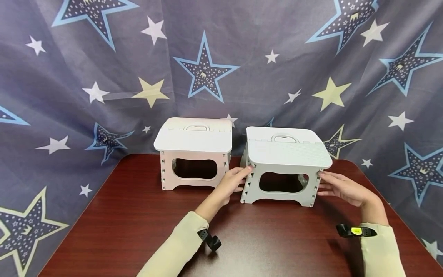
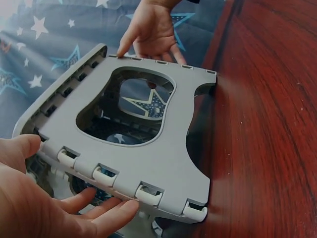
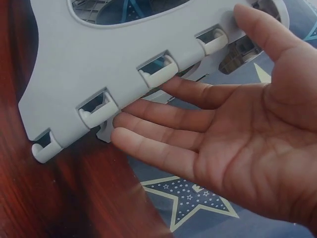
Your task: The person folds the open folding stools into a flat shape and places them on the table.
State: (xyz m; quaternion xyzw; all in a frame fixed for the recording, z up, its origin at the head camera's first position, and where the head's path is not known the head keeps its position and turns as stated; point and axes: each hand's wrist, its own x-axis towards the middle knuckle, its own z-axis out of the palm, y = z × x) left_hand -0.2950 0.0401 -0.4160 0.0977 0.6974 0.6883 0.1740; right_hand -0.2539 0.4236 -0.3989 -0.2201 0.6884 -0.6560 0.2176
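A pale grey-green folding step stool stands upright on the table, its legs unfolded and its front panel, with an oval cutout, facing me. At its left side my left hand touches the hinged edge, thumb near the top corner and fingers stretched along the side, as the left wrist view shows of the hand. On the opposite side my right hand rests its thumb by the upper front edge. In the right wrist view the nearly straight fingers of that hand reach behind the stool's side edge.
To the left stands a similar pale pink folding stool, a narrow gap from the grey-green one. Both are toward the back of a dark red wooden table. A grey cloth printed with stars hangs close behind and around the sides.
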